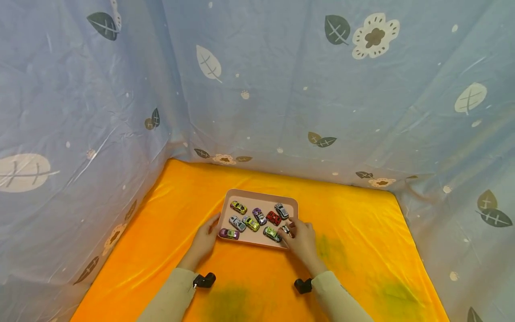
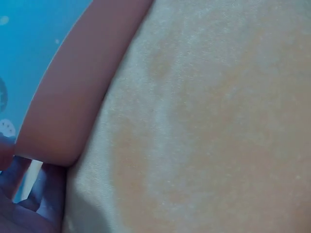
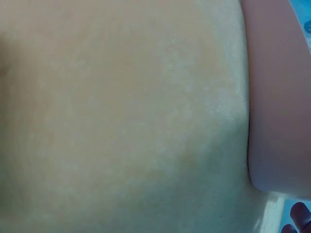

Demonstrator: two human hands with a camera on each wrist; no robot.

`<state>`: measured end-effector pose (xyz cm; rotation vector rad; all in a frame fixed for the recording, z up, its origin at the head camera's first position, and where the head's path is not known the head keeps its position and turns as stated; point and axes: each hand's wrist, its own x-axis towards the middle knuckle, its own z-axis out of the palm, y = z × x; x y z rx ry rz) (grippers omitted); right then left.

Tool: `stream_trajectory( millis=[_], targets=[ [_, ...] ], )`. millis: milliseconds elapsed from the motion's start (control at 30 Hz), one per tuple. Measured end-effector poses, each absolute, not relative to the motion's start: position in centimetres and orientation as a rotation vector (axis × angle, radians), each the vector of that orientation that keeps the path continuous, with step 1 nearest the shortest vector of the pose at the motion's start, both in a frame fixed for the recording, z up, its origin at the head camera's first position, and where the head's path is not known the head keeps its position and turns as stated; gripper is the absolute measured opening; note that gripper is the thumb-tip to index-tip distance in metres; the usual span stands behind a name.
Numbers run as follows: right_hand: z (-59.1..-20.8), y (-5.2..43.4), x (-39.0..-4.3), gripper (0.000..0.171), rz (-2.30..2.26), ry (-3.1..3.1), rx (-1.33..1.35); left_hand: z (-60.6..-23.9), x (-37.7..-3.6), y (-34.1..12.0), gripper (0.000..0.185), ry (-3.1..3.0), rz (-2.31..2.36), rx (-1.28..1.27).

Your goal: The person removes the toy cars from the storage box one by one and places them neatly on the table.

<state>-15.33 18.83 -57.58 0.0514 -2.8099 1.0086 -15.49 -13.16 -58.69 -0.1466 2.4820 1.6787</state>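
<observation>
A pink tray [image 1: 261, 193] lies on the orange cloth [image 1: 354, 223] and carries several toy cars, among them a red car [image 1: 273, 218], a silver car [image 1: 281, 210] and a purple car [image 1: 229, 233]. My left hand [image 1: 212, 227] holds the tray's near left edge, thumb on the rim. My right hand [image 1: 293, 229] curls round the near right corner, with a small pale car [image 1: 285, 230] at its fingertips. The left wrist view shows the tray [image 2: 73, 97] close up and fingers [image 2: 19, 208] beside it. The right wrist view shows the tray [image 3: 277, 97] and fingertips [image 3: 299, 216].
Blue sheets printed with leaves and flowers [image 1: 281, 89] hang round the cloth on the left, back and right. Bare cloth spreads on both sides of the tray and in front of it. Dark wrist cameras [image 1: 204, 280] sit on both sleeves.
</observation>
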Motion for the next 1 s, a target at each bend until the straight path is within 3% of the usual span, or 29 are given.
stream_trajectory(
  millis=[533,1000],
  targets=[
    [-57.8,18.8,-15.1,0.041,0.938,-2.863,0.032,-59.8,-15.0,-13.4,0.045,2.468,1.781,-0.067],
    [-57.7,18.3,-15.0,0.041,0.796,-2.892,-0.006,-59.9,-14.9,-13.4,0.045,2.344,1.9,-0.114]
  ],
)
